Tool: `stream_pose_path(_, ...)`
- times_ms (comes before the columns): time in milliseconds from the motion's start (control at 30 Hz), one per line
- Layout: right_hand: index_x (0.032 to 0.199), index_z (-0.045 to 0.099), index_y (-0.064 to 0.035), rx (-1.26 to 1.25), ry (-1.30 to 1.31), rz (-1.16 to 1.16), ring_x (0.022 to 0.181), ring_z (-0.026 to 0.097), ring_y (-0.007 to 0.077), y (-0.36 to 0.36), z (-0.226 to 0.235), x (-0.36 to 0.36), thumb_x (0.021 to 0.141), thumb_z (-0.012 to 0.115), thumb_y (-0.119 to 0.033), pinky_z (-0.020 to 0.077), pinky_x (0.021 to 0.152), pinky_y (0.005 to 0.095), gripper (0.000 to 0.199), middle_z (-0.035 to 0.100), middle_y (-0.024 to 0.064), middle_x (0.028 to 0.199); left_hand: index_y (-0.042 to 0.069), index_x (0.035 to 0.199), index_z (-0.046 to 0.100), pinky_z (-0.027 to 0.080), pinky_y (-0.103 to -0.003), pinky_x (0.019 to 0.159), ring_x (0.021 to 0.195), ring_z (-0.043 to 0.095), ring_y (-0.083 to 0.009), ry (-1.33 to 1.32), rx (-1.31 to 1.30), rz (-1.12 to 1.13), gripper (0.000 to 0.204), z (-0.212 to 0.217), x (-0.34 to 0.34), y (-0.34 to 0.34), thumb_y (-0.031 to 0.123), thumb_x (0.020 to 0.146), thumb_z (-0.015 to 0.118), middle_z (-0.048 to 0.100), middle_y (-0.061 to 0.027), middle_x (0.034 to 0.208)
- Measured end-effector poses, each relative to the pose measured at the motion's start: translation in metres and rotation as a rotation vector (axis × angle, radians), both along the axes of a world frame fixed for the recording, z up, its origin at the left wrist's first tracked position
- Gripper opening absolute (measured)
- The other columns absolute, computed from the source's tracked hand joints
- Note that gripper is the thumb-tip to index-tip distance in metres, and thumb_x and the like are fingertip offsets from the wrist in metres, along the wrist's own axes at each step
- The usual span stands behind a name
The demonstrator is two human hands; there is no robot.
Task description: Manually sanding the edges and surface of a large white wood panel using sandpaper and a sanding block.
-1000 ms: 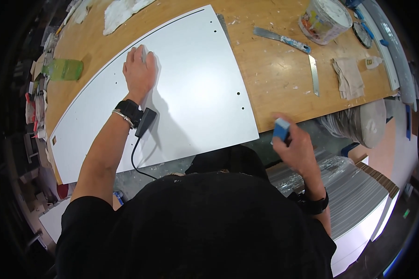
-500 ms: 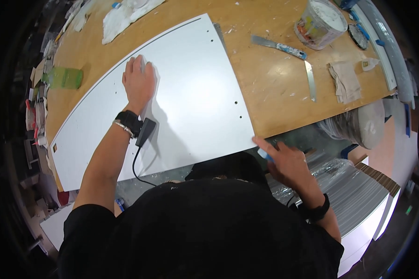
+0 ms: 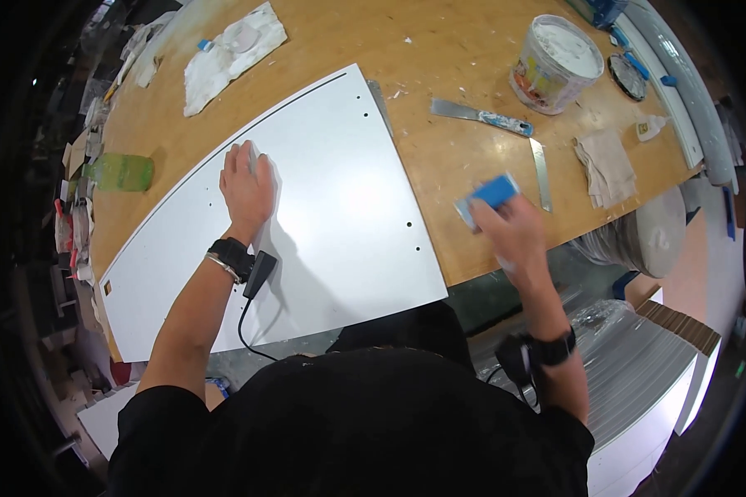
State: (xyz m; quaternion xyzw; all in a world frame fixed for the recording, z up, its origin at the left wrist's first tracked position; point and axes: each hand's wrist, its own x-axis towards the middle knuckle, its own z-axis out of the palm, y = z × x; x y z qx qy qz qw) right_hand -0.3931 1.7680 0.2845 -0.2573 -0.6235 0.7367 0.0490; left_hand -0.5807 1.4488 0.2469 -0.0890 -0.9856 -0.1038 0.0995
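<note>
A white panel [image 3: 340, 207] with one long curved edge lies on the wooden workbench [image 3: 340, 50]; small holes dot it near its right and left ends. My left hand [image 3: 247, 190] rests on the panel near that curved edge, its fingers forward and thumb apart. A small greyish patch shows between thumb and forefinger, too faint to make out. Off the panel's right edge, over the bare wood, my right hand [image 3: 514, 236] grips a blue sanding block [image 3: 494, 191] with a pale underside. Motion slightly blurs this hand and the block.
Beyond my right hand lie a putty knife [image 3: 485, 118], a thin metal blade [image 3: 540, 176], a folded cloth [image 3: 605, 168] and a bucket of white paste [image 3: 557, 65]. A green bottle [image 3: 124, 172] sits at the left. Plastic-wrapped boards [image 3: 613, 364] are stacked at my right.
My right hand has moved up and away from the panel's near right corner, carrying the blue sanding block over the bench. My left hand stays on the panel. The whole view has shifted slightly.
</note>
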Motion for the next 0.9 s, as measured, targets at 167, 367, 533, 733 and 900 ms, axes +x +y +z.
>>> stream_pose_path(167,0.082,0.058,0.0045,0.198,-0.083,0.066,0.063,0.058,0.0153,-0.021,-0.018,-0.087,0.074,0.066,-0.027,0.0465,0.061,0.0298,0.033,0.061,0.0104,0.068,0.005,0.13,0.043,0.016,-0.044,0.109,0.13,0.03,-0.0312,-0.023,0.035,0.012,0.048,0.0,0.0,0.005,0.032,0.09,0.043,0.036,-0.02,0.138)
stream_pose_path(367,0.081,0.057,0.0051,0.576,-0.033,0.095,0.064,0.06,0.032,-0.043,-0.013,-0.117,0.076,0.062,-0.024,0.047,0.062,0.0386,0.03,0.062,0.0178,0.071,0.005,0.13,0.042,0.017,-0.044,0.108,0.13,0.029,-0.0314,-0.022,0.036,0.002,0.049,0.002,0.0,0.004,0.032,0.09,0.043,0.036,-0.0204,0.138)
stream_pose_path(533,0.082,0.055,0.0039,0.626,-0.079,0.215,0.064,0.059,0.0342,-0.049,-0.008,-0.07,0.079,0.061,-0.019,0.0469,0.06,0.0397,0.024,0.061,0.018,0.07,0.005,0.131,0.041,0.016,-0.044,0.109,0.131,0.027,-0.0308,-0.034,0.037,0.002,0.049,0.001,0.0,0.001,0.032,0.09,0.043,0.034,-0.02,0.138)
stream_pose_path(733,0.09,0.059,0.0008,0.331,-0.125,0.09,0.058,0.059,0.0188,-0.048,-0.019,0.016,0.079,0.064,-0.018,0.0468,0.056,0.0314,0.022,0.061,0.0107,0.068,0.004,0.131,0.041,0.016,-0.044,0.109,0.131,0.027,-0.0308,-0.045,0.017,0.011,0.049,0.001,0.002,0.001,0.032,0.09,0.043,0.034,-0.0201,0.138)
stream_pose_path(900,0.09,0.059,0.001,0.483,-0.042,0.065,0.06,0.06,0.0214,-0.038,-0.009,-0.056,0.08,0.063,-0.018,0.0474,0.06,0.0321,0.022,0.061,0.012,0.07,0.004,0.13,0.042,0.016,-0.043,0.109,0.131,0.027,-0.0316,-0.053,0.023,0.029,0.049,0.003,0.002,0.002,0.032,0.091,0.043,0.034,-0.0206,0.139)
